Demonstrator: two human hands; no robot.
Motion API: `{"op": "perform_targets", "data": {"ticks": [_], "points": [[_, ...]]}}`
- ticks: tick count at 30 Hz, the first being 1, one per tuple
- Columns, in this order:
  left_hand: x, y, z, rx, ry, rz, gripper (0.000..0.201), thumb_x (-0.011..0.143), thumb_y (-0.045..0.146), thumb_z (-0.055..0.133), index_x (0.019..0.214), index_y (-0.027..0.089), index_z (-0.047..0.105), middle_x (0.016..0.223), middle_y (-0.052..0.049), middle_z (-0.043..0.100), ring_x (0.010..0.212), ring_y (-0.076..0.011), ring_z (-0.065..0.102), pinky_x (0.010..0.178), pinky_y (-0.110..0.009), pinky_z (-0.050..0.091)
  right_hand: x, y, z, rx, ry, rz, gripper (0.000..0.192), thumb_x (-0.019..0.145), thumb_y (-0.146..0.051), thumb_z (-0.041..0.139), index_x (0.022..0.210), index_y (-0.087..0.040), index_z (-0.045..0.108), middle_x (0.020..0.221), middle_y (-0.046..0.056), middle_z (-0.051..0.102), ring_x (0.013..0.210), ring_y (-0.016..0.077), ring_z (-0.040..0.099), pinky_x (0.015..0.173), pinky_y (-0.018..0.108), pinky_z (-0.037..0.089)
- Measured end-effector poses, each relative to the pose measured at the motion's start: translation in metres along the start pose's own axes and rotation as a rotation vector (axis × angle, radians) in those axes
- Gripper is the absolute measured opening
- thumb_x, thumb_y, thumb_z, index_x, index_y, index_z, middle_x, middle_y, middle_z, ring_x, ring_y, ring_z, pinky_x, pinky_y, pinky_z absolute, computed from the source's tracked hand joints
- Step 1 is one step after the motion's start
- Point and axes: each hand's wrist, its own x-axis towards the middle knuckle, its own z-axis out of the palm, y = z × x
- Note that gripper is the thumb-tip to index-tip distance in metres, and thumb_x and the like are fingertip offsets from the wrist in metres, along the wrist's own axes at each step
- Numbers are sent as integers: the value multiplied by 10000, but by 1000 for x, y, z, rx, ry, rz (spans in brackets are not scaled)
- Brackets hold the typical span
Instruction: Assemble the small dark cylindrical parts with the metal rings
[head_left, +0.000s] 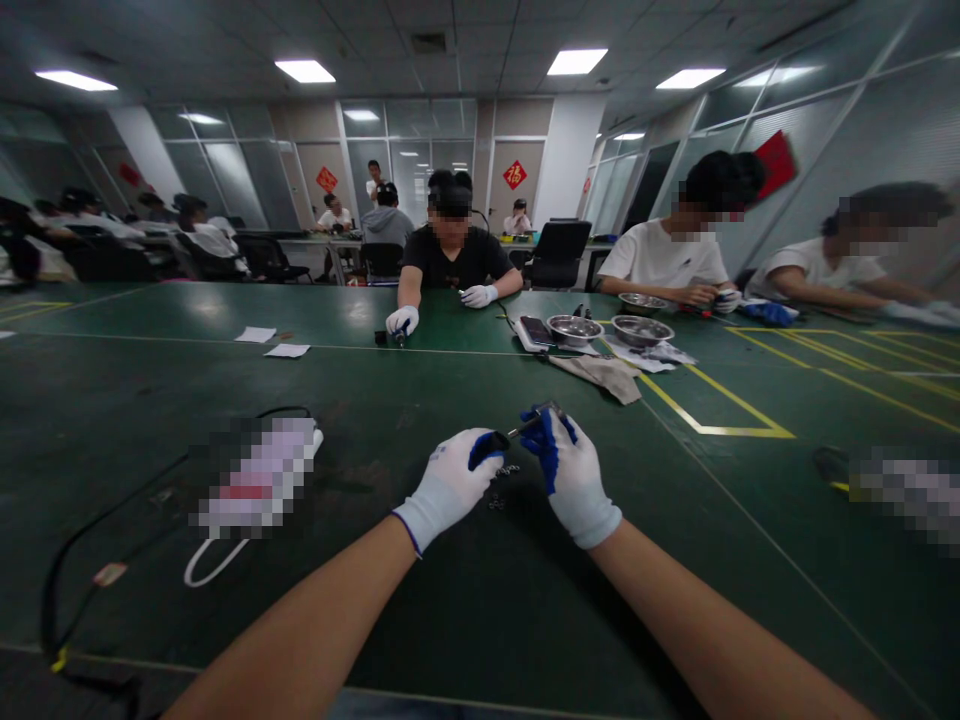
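Far left: black cable (90,520) loops across the green table (450,620), next to a blurred-out item with a white cord (214,570) trailing from it, parked clear of the work area. Two paper slips (270,342) sit further back on the table. Centre: left hand (450,485) in a white glove with blue fingertips, fingers clenched around the dark handle of a small screwdriver (514,432), thumb on top, likely to steady it. The tool's thin shaft runs up and right into the right hand (574,475), same glove type, fingertips pinched on a small dark part (551,410) at the tip; can't tell what the part is, too small. Both hands are raised just off the table, close together, so the tip stays lined up with the part. A few small metal bits (504,485) lie on the table right under the hands, looks like loose hardware kept within reach. Across the table a person in a black shirt (454,262), white gloves too, works on something small. Right of that: phone (536,330), two steel bowls (607,330), grey cloth (604,375), then yellow tape lines (720,420). Two people in white shirts (667,258) sit at the far right.
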Motion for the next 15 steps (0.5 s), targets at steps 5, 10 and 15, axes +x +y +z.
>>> {"op": "perform_targets", "data": {"ticks": [5, 10, 15], "points": [[2, -3, 2, -29, 60, -8, 334, 914, 223, 656, 1245, 188, 690, 1255, -105, 738, 1181, -261, 683, 1098, -433, 514, 1, -2, -5, -76, 38, -102, 501, 735, -659, 780, 975, -231, 681, 962, 36, 727, 922, 234, 685, 876, 392, 569], [2, -5, 2, -46, 100, 8, 379, 896, 170, 659, 1274, 189, 679, 1264, -106, 725, 1200, -263, 673, 1112, -446, 508, -7, -5, -4, -106, -69, -66, 434, 761, -581, 769, 1007, -249, 637, 888, 7, 674, 765, 190, 650, 735, 352, 560], [1, -6, 3, -61, 111, 54, 407, 867, 110, 658, 1260, 214, 688, 1247, -85, 732, 1202, -250, 677, 1112, -429, 516, -13, -7, -1, -194, -130, -19, 406, 700, -536, 822, 855, -245, 585, 719, -41, 575, 615, 145, 536, 568, 281, 459]]}}
